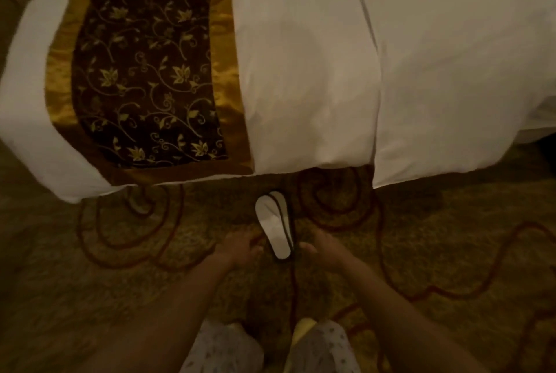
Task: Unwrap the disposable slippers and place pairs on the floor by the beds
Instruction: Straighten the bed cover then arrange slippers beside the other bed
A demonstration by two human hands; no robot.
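Note:
A pair of white disposable slippers (275,225) with dark edging lies stacked, one partly over the other, on the carpet just in front of the bed's edge. My left hand (239,247) rests on the carpet at the pair's left side, fingers spread, holding nothing. My right hand (320,247) is at the right side near the heel end, fingers apart, close to the slippers; whether it touches them is unclear. No wrapper is visible.
The bed (316,86) with white linen fills the upper view, a brown and gold floral runner (147,71) across its left part. Patterned gold carpet (451,237) with red swirls covers the floor. My knees (319,348) are at the bottom.

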